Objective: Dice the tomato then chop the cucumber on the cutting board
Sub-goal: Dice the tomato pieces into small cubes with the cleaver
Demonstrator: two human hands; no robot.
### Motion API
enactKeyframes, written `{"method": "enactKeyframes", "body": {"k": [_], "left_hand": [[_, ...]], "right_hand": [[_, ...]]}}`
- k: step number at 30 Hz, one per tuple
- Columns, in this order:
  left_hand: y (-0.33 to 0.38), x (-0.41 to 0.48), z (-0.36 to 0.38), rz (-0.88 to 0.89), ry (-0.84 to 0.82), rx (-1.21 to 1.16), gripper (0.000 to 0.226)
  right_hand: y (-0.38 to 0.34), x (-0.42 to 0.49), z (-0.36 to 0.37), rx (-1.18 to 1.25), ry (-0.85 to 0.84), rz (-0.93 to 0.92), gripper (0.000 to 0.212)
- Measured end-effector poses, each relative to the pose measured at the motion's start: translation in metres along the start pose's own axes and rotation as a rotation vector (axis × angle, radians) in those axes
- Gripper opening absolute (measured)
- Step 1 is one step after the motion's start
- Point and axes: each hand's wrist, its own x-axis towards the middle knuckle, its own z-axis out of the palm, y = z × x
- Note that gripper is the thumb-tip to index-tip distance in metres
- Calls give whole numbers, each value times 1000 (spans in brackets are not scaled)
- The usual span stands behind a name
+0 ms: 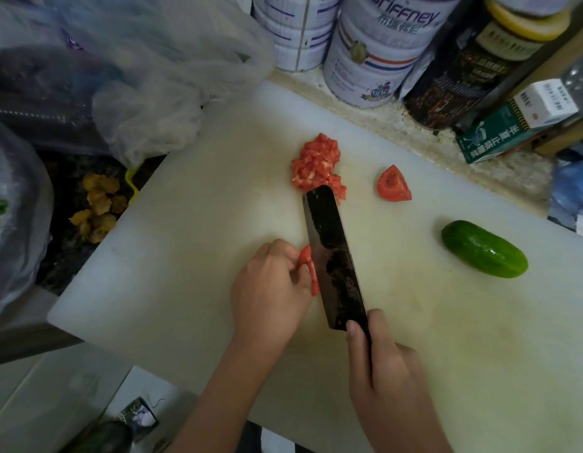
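A white cutting board [185, 243] fills the middle of the view. My left hand [267, 289] holds a thin piece of tomato [309, 266] with curled fingers, pressed against the left face of a dark cleaver [332, 256]. My right hand [388, 371] grips the cleaver's handle, the forefinger lying along the blade's heel. A heap of diced tomato [316, 161] lies just beyond the blade's tip. A tomato wedge [394, 184] sits to its right. A whole green cucumber [483, 249] rests on the board's right side.
Large tins [372, 53] and a dark jar [460, 76] stand along the board's far edge, with a green-and-white carton [499, 135] beside them. Plastic bags [136, 70] crowd the far left. Yellowish scraps [97, 207] lie left of the board.
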Motion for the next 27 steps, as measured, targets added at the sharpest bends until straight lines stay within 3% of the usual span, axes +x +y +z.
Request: {"method": "enactKeyframes", "body": {"k": [27], "left_hand": [[0,2,-1,-46,-5,-14,9]], "right_hand": [[-7,-2,7,-67,51,-36,12]]}}
